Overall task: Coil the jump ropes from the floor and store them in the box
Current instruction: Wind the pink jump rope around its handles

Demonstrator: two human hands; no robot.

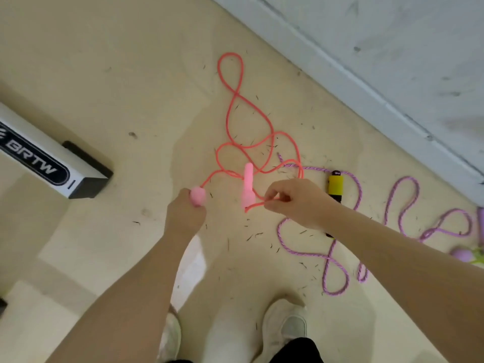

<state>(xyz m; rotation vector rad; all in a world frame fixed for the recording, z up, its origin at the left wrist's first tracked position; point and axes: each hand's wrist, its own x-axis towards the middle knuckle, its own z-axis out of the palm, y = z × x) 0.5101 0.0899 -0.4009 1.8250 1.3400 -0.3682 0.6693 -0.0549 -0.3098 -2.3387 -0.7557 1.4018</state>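
A person's pale shoes (pixel 293 326) stand on the tan floor (pixel 117 74) at 6 o'clock, both bare forearms reaching forward above them. The left hand (pixel 183 213), just left of centre, has its fingers curled around one pink handle (pixel 198 196), whose rounded end pokes out above the fist. The right hand (pixel 296 203), just right of centre, pinches the coral-pink rope (pixel 237 95) between thumb and fingertips, the remaining fingers loosely curled. Between the two hands hangs the second pink handle (pixel 247 187), blurred and upright, with the cord bending at its lower end toward the right hand. Beyond the hands, toward 12 o'clock, the pink rope lies in overlapping loops on the floor. At 3 o'clock a purple braided rope (pixel 337 273) snakes across the floor, partly hidden under the right forearm, with a yellow-and-black handle (pixel 336 184) beside the right wrist. A lavender handle (pixel 462 254) sits at the right edge. At 9 o'clock a white and black base marked "BRTW" (pixel 47 163) rests on the floor. A grey, scuffed wall (pixel 392 48) runs across 1 o'clock.
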